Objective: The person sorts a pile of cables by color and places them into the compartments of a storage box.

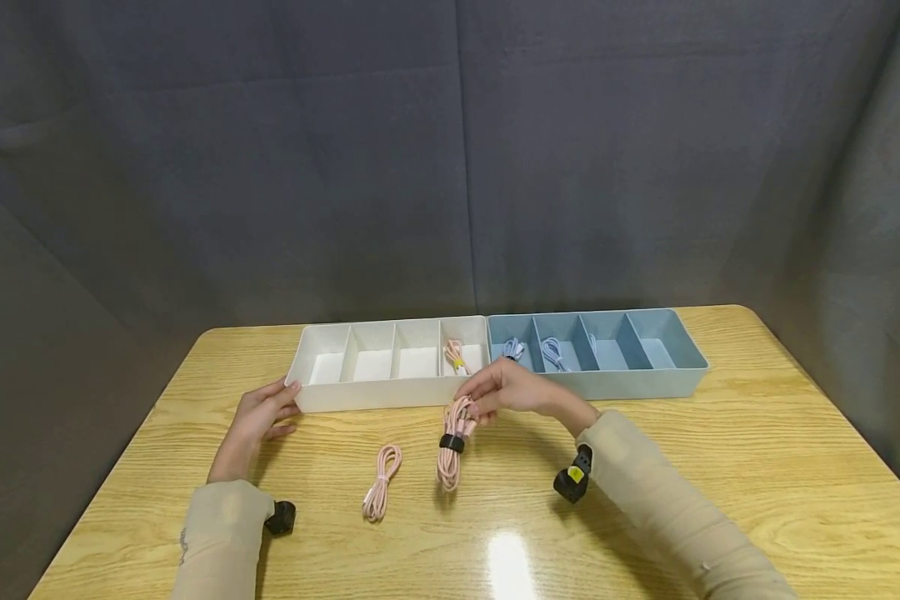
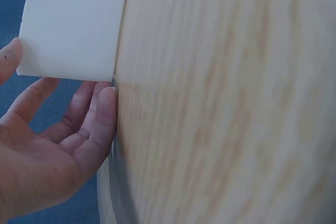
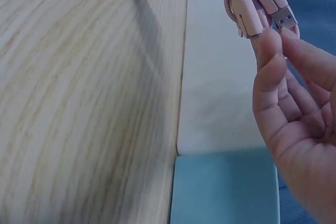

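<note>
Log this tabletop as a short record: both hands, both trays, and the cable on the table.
Left hand: touches the left end of the white tray
Right hand: holds a pink cable bundle with a black strap round it
White tray: pink cable in its rightmost compartment
Blue tray: right of the white one; blue cables in its two leftmost compartments
Cable on the table: pink, coiled, left of the held bundle

Staged filming corner, lab-like: plain dark curtain [image 1: 330,167] hung behind and along both sides, wood-grain desk [image 1: 817,467] closed in by it, small black cameras [image 1: 573,478] on both wrists. Whether room beyond is office or home, cannot tell.
</note>
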### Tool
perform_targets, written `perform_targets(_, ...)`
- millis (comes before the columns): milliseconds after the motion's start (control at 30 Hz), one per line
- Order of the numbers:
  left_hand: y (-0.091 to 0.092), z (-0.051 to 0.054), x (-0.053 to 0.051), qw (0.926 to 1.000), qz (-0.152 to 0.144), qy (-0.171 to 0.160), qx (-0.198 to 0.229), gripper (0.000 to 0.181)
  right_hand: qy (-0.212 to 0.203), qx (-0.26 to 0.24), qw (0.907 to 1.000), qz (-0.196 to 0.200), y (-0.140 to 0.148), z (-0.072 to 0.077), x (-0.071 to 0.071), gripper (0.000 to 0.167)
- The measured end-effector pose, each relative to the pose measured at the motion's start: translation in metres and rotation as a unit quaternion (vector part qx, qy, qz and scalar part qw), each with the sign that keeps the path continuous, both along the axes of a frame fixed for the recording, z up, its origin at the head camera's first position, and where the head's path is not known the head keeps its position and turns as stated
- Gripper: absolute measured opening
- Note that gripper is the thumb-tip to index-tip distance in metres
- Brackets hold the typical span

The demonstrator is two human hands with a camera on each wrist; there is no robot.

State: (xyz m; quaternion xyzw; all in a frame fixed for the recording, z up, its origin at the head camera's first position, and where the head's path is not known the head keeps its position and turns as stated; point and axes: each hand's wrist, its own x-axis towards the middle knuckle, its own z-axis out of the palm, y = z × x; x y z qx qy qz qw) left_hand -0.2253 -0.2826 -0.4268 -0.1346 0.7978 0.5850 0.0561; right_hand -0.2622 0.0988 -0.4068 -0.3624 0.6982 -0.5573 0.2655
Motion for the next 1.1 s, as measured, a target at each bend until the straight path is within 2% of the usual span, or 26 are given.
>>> perform_targets(267, -0.001, 0.002, 0.001, 0.9999, -0.002, -0.001, 0.013, 0.067, 0.011, 0.000, 0.9994, -0.032, -0.003, 0.004, -0.005, 0.024)
perform_targets(600, -0.001, -0.002, 0.000, 0.9998, 0.011, 0.005, 0.015, 0.071, 0.046, 0.010, 0.9954, -0.083, -0.004, 0.011, -0.012, 0.025)
perform_targets(767, -0.002, -0.002, -0.001, 0.9999, 0.013, 0.005, 0.003, 0.066, 0.035, -0.012, 0.9938, -0.105, -0.007, 0.014, -0.014, 0.028)
perform_targets(900, -0.003, -0.003, -0.001, 0.9998, 0.007, 0.008, 0.019, 0.072, 0.022, -0.025, 0.9915, -0.126, -0.011, 0.015, -0.016, 0.030)
perform_targets(1000, -0.006, -0.008, -0.004, 0.9995, 0.005, 0.006, 0.030, 0.081, 0.015, -0.036, 0.9892, -0.141, -0.015, 0.017, -0.018, 0.030)
perform_targets(1100, -0.014, -0.024, -0.013, 0.9996, 0.012, 0.009, 0.022, 0.085, 0.017, -0.045, 0.9870, -0.153, -0.018, 0.018, -0.021, 0.030)
